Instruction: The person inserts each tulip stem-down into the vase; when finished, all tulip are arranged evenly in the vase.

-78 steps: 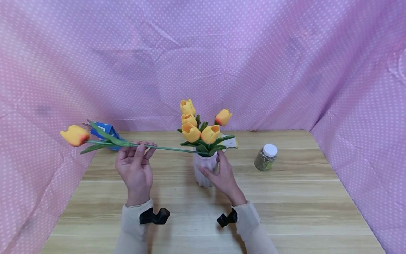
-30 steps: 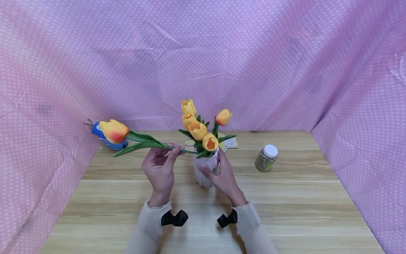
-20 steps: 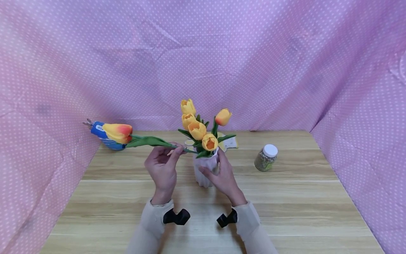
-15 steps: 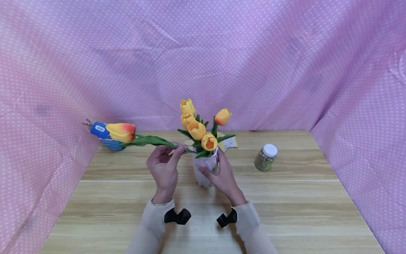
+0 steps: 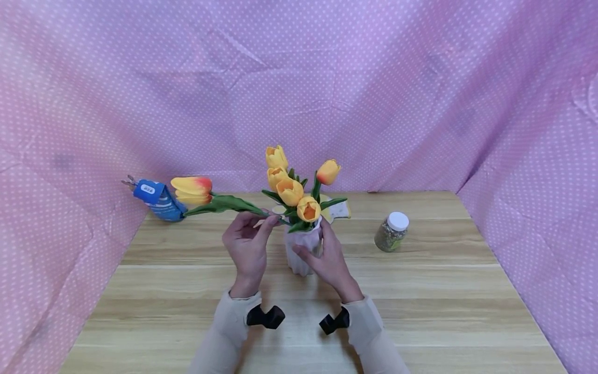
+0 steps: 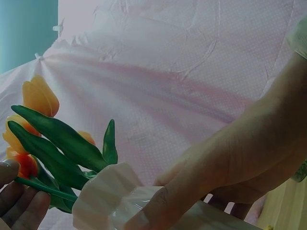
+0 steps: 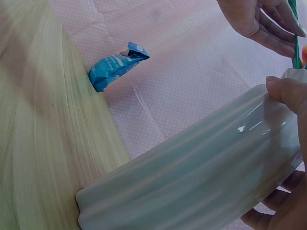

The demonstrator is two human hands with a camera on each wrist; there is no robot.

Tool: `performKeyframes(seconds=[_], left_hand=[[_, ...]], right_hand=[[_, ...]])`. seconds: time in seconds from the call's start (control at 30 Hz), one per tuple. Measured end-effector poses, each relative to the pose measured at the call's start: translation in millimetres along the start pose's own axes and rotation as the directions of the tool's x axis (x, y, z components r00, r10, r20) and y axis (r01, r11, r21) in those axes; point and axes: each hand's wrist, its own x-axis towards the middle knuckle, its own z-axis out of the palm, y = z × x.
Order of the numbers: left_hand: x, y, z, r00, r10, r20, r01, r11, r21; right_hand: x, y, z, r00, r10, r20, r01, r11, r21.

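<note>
A yellow-and-red artificial tulip (image 5: 192,190) lies nearly level to the left of the vase, its stem end at the mouth. My left hand (image 5: 246,249) pinches that stem (image 6: 53,191) between thumb and fingers, close to the rim. With thumb and fingers around its upper right side, my right hand (image 5: 329,264) holds the white ribbed vase (image 5: 301,253). Several yellow tulips (image 5: 289,192) with green leaves stand in it. How far the held stem reaches inside is hidden. The right wrist view shows the vase (image 7: 192,167) standing on the wooden table.
On the back left of the table (image 5: 154,296) sits a blue packet (image 5: 161,200) with a gathered top. A white-lidded jar (image 5: 391,232) stands to the right. Something flat, white and yellow (image 5: 338,209), lies behind the vase. A pink dotted cloth (image 5: 299,93) hangs behind.
My left hand has moved right with the tulip, up to the vase, and less stem shows between them. Two front blooms in the vase shifted. My right hand has stayed on the vase.
</note>
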Motion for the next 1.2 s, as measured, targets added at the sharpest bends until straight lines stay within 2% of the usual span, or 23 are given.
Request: performKeyframes(seconds=[0.37,0.53,0.63,0.73,0.93,1.07,1.2], left_hand=[[-1.7,-1.8,-3.3,1.000,-0.003,0.022,0.001,0.998,0.064],[0.9,5.6,-13.5,0.999,0.038,0.001,-0.038,0.994,0.105],[5.7,13.6,-20.7,0.996,0.084,-0.033,-0.081,0.995,0.065],[12.3,23.6,-27.3,0.988,0.133,-0.079,-0.134,0.991,-0.016],[24.0,42.5,-37.5,0.959,0.236,-0.157,-0.259,0.954,-0.152],[26.7,50.1,-40.7,0.943,0.279,-0.181,-0.311,0.933,-0.179],[26.4,53.9,-41.1,0.935,0.301,-0.188,-0.335,0.923,-0.191]], right_hand=[[0.1,-2,0,1.000,0.006,0.005,-0.006,1.000,-0.010],[-0.4,-2,0,1.000,0.012,0.003,-0.012,1.000,-0.021],[-0.5,-2,0,1.000,0.016,0.004,-0.016,1.000,-0.019],[-0.7,-2,0,1.000,0.017,0.005,-0.017,1.000,-0.007],[-1.3,-1,-1,1.000,0.024,0.011,-0.024,1.000,0.006],[-1.2,-1,-1,1.000,0.028,0.012,-0.028,1.000,0.002],[-0.7,-1,0,1.000,0.026,0.012,-0.026,1.000,0.004]])
